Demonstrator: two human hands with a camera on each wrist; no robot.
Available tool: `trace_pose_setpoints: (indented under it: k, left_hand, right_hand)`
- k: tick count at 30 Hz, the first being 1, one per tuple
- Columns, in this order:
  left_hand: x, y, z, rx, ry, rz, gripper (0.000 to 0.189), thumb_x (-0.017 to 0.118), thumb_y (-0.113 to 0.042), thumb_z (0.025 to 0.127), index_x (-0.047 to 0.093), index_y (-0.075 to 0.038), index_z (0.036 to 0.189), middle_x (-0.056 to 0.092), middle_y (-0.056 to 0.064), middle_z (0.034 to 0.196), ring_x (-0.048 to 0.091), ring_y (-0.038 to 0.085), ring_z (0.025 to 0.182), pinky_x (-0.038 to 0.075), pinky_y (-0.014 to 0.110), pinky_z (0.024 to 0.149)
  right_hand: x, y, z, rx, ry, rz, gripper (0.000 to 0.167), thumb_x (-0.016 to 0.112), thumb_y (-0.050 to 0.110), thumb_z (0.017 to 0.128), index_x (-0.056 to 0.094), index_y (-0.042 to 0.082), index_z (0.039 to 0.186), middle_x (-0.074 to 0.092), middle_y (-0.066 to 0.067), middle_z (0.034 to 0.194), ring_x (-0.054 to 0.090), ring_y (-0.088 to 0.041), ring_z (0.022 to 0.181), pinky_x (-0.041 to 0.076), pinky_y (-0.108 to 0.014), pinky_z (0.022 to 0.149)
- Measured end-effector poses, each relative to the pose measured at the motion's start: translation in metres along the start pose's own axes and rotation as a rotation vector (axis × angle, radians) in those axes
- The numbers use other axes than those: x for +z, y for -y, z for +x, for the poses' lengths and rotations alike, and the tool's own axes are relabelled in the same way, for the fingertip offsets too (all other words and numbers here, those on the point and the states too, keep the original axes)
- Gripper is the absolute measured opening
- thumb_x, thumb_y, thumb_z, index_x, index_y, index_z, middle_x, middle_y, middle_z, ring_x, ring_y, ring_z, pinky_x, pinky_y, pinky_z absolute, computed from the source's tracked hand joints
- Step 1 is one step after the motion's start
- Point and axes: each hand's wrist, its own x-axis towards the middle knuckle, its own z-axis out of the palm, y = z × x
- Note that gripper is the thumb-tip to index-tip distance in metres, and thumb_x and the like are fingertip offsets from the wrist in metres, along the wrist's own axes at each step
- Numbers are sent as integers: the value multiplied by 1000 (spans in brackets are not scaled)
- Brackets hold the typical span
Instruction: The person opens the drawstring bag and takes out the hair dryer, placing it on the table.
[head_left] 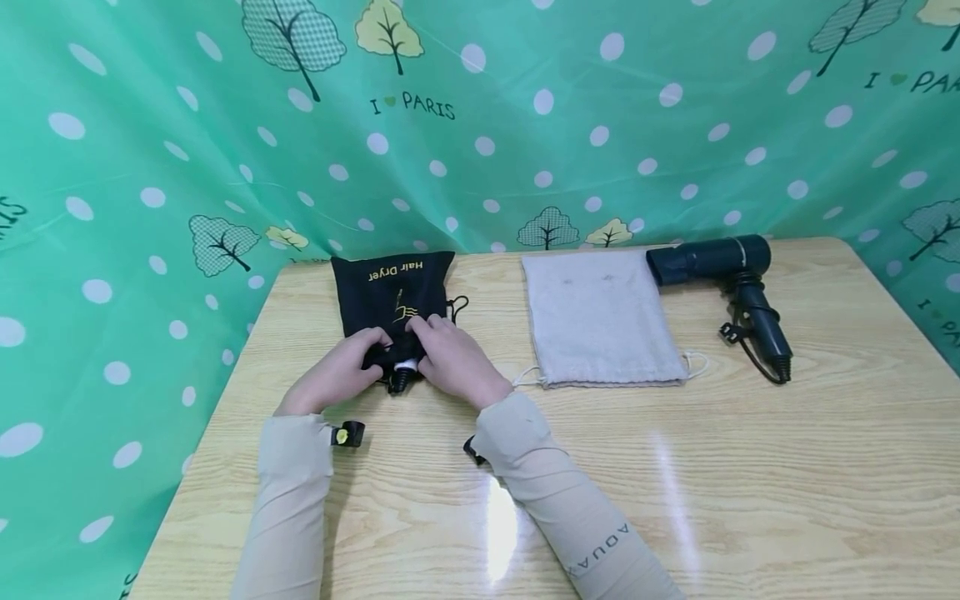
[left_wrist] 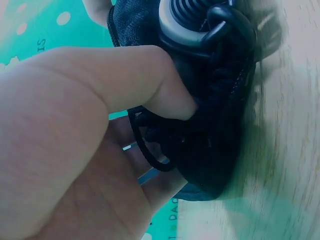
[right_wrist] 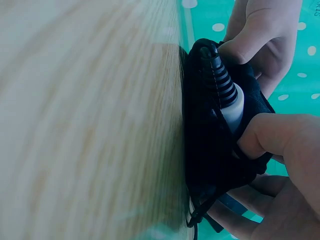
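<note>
A black drawstring bag (head_left: 390,292) printed "Hair Dryer" lies flat at the back left of the table. From its mouth pokes the white handle end of a hair dryer (right_wrist: 234,107), with a ribbed black cord sleeve; the bag hides the rest of it. My left hand (head_left: 341,367) pinches the left side of the bag's mouth, thumb on the near face and fingers behind the cloth. On the opposite side my right hand (head_left: 453,358) grips the mouth's edge, its thumb close beside the white handle. A loop of black drawstring hangs by my left fingers in the left wrist view.
Right of the bag, a grey drawstring pouch (head_left: 603,321) lies flat with white cords at its mouth. A dark hair dryer (head_left: 720,258), its cord and plug wound about the handle, touches or overlaps the pouch's corner. Behind the wooden table (head_left: 750,467) hangs a green patterned cloth (head_left: 525,150).
</note>
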Motion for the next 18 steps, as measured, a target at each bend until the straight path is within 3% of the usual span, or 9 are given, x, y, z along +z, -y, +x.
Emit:
trace_pose_setpoints:
  k: [10,18]
  left_hand:
    - [-1,4,-1,17,24,-22,25,55,6,90,56,0,114,58,19,121,54,31,109,44,51,97]
    - [-3,4,-2,9,21,-44,25,53,9,90,56,1,113,59,19,120,53,34,118,42,55,102]
  right_hand:
    - [-2,1,-1,39,54,19,43,60,10,96,49,12,137,58,-9,116,56,-21,105,51,-35,92]
    - [-1,-1,-1,27,40,32,44,57,4,95,50,14,138,60,-8,114,60,-22,102,53,-35,88]
